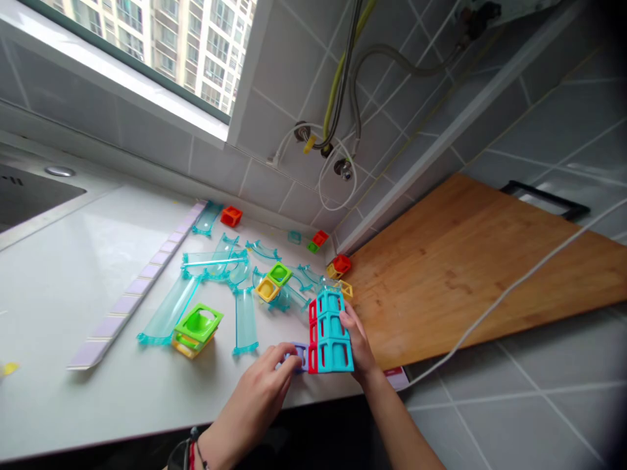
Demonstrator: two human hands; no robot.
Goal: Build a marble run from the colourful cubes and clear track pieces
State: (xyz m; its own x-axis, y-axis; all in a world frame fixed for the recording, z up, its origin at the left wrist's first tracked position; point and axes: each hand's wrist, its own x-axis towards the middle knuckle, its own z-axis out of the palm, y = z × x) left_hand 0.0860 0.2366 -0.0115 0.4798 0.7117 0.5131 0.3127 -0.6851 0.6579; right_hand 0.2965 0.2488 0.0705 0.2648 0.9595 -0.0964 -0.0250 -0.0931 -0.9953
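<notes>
A tower of teal and red frame tiles (331, 333) stands near the front edge of the white countertop (63, 287). My right hand (360, 343) wraps around its right side and holds it upright. My left hand (262, 391) pinches a small lavender square tile (300, 356) against the tower's lower left. Several clear teal track pieces (215, 261) lie spread across the counter behind the tower.
A green and yellow cube block (196, 326) sits on the left, a yellow-green pair (273, 282) in the middle. Red blocks (231, 215) lie near the wall. A lavender strip (140, 284) runs diagonally. A wooden board (470, 261) and white cable (514, 284) lie to the right.
</notes>
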